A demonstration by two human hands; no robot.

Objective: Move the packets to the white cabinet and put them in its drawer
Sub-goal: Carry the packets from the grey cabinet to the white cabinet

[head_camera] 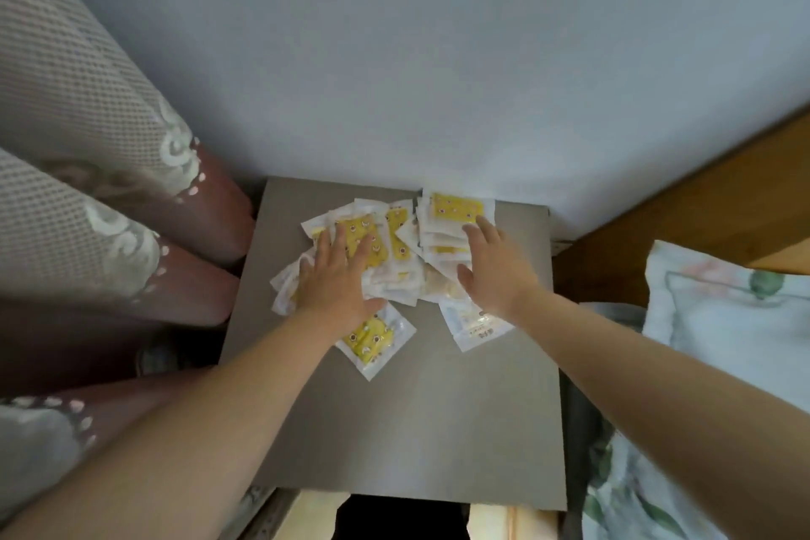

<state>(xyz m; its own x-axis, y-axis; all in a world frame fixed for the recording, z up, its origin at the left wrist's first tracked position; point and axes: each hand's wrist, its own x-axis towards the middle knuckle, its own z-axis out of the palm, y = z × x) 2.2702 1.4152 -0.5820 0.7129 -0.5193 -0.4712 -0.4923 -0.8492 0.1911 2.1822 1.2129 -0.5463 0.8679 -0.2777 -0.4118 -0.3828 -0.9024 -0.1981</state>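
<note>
Nearest me, two loose packets lie apart from the rest: one with a yellow front (pixel 372 338) just beside my left wrist, one pale one (pixel 477 329) under my right wrist. A bit further out, my left grip (pixel 337 281) lies flat on the left half of the heap, fingers spread and straight, pressing down and clasping nothing. My right grip (pixel 495 272) does the same on the right half, fingers straight and palm down, nothing pinched. Beyond my fingertips is the bulk of the packets (pixel 456 206), a loose overlapping pile at the far end of the worktop (pixel 394 430), the furthest ones touching the wall.

My call on progress: early. Nothing is lifted and the heap is scattered, so I'd say I'm herding it together for a scoop. There's no drawer in view and no packet in one. I can't tell whether this top belongs to the white cabinet, so the carry may be ahead and the drawer certainly is.

The worktop is flat, plain and greyish in this light, its near half bare. On my left hangs a patterned curtain (pixel 79 101) with a dark red hem. On my right are floral bedding (pixel 723 320) and a wooden bed frame (pixel 701 197). Straight ahead there's a pale bluish wall (pixel 438 35)
</note>
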